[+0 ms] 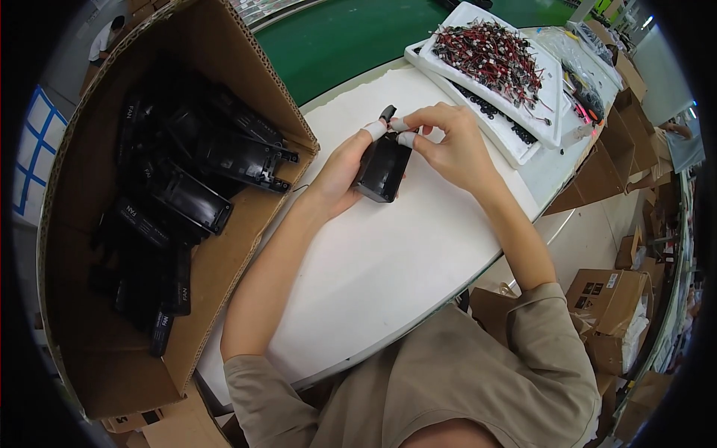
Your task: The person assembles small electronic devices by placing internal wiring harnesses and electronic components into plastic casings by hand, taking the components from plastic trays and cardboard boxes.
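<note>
A glossy black plastic housing (382, 170), box-shaped with a small piece jutting from its far end, is tilted above the white table. My left hand (340, 175) is wrapped round its left side, thumb on the upper edge. At the far end, the thumb and forefinger of my right hand (452, 145) are pinched together against the housing. Whatever lies between those fingertips is too small to make out. White covers sit on several of my fingertips. Similar black housings (190, 198) lie heaped in an open cardboard box (216, 284) at my left.
On the far right of the white-covered table (373, 276), a white foam tray (556, 89) holds a pile of small parts with red and black wires. Beneath it, another foam tray (515, 153) carries small black pieces. Cardboard boxes (609, 295) stand on the floor at right.
</note>
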The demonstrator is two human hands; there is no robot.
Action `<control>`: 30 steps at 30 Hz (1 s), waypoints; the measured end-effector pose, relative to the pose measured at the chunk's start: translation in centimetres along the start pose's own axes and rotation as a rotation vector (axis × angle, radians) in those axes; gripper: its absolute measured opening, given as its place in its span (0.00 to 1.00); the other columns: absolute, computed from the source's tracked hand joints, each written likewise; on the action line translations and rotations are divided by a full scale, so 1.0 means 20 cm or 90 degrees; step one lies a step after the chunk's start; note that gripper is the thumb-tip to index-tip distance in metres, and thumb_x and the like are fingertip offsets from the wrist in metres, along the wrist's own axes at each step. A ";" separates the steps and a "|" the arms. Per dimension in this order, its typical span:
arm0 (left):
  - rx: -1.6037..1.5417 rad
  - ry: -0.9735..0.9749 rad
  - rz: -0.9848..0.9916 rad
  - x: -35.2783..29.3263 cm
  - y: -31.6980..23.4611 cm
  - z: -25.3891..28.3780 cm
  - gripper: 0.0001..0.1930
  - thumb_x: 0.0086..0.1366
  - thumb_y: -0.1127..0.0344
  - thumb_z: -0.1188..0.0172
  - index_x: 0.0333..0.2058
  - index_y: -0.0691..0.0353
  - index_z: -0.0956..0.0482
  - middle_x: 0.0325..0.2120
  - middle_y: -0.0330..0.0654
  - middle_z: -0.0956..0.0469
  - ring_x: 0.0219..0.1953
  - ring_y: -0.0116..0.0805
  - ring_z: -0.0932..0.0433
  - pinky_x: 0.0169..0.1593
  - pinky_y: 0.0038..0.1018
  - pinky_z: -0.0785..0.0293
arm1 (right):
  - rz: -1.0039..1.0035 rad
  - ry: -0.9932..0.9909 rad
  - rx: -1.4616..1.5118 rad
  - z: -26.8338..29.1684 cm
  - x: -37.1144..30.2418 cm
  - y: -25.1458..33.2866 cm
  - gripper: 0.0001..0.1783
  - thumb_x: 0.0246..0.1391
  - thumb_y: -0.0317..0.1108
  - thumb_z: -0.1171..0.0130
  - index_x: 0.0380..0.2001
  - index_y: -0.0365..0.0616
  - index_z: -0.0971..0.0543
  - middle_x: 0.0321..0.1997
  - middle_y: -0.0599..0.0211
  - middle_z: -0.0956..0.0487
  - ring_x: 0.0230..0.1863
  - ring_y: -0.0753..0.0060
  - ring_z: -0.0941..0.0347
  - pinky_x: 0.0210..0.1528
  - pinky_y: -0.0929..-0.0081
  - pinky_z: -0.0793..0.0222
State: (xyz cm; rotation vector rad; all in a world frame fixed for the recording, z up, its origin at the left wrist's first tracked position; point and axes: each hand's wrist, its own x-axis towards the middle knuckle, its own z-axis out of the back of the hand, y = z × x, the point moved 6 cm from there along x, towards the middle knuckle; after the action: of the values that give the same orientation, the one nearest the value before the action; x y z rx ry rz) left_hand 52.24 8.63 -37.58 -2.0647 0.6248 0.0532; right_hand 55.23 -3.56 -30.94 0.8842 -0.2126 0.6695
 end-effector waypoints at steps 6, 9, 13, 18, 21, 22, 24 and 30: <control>0.007 0.006 -0.008 0.00 0.00 -0.01 0.17 0.66 0.55 0.58 0.48 0.59 0.36 0.34 0.41 0.28 0.31 0.30 0.25 0.33 0.27 0.26 | 0.053 -0.007 -0.102 0.01 -0.02 0.05 0.09 0.37 0.27 0.42 0.27 0.44 0.19 0.24 0.69 0.22 0.29 0.70 0.31 0.41 0.68 0.47; 0.026 -0.021 -0.029 0.00 -0.01 -0.02 0.18 0.66 0.52 0.59 0.45 0.60 0.33 0.31 0.42 0.26 0.30 0.30 0.24 0.31 0.27 0.26 | 0.098 -0.017 -0.215 0.00 -0.02 0.09 0.09 0.37 0.27 0.42 0.27 0.45 0.18 0.22 0.68 0.25 0.32 0.68 0.33 0.42 0.67 0.50; 0.070 -0.022 -0.029 0.00 -0.01 -0.01 0.20 0.66 0.50 0.60 0.42 0.61 0.31 0.30 0.43 0.25 0.28 0.31 0.23 0.30 0.27 0.25 | 0.100 0.031 -0.233 0.00 0.00 0.06 0.10 0.38 0.26 0.43 0.27 0.45 0.18 0.22 0.67 0.27 0.34 0.68 0.33 0.42 0.67 0.50; 0.032 -0.041 -0.036 0.00 -0.01 -0.01 0.21 0.66 0.48 0.61 0.43 0.61 0.32 0.30 0.43 0.25 0.28 0.32 0.23 0.30 0.27 0.25 | 0.139 0.069 -0.289 0.01 0.02 0.06 0.09 0.38 0.25 0.42 0.28 0.44 0.20 0.26 0.71 0.27 0.37 0.70 0.34 0.43 0.71 0.49; 0.016 -0.029 -0.039 0.00 -0.01 0.00 0.22 0.66 0.47 0.61 0.44 0.60 0.32 0.30 0.44 0.25 0.27 0.32 0.23 0.29 0.27 0.25 | 0.146 0.069 -0.279 0.03 0.03 0.08 0.08 0.38 0.26 0.42 0.27 0.43 0.22 0.27 0.70 0.27 0.37 0.71 0.34 0.43 0.71 0.49; 0.022 -0.014 -0.037 0.00 0.00 -0.01 0.22 0.66 0.47 0.61 0.44 0.60 0.32 0.29 0.44 0.25 0.27 0.32 0.23 0.29 0.28 0.25 | 0.123 0.076 -0.253 0.03 0.03 0.08 0.08 0.38 0.26 0.42 0.27 0.43 0.22 0.27 0.70 0.28 0.36 0.72 0.34 0.43 0.71 0.48; 0.013 -0.021 -0.041 0.01 0.00 0.01 0.22 0.66 0.47 0.62 0.43 0.61 0.32 0.29 0.44 0.25 0.27 0.32 0.23 0.29 0.28 0.25 | 0.091 0.077 -0.229 0.02 0.03 0.08 0.08 0.38 0.27 0.41 0.27 0.42 0.22 0.27 0.69 0.28 0.36 0.72 0.33 0.43 0.71 0.48; 0.036 -0.042 -0.041 0.01 0.00 0.01 0.23 0.67 0.47 0.63 0.43 0.62 0.32 0.30 0.44 0.25 0.28 0.33 0.23 0.30 0.28 0.24 | 0.016 0.066 -0.200 -0.01 0.03 0.06 0.08 0.36 0.29 0.41 0.26 0.41 0.24 0.27 0.68 0.27 0.33 0.71 0.30 0.41 0.72 0.47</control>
State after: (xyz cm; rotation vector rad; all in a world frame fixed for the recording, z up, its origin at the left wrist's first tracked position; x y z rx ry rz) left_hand 52.40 8.72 -37.71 -2.0192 0.5134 0.0653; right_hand 55.01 -2.63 -30.06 0.5453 -0.2290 0.6817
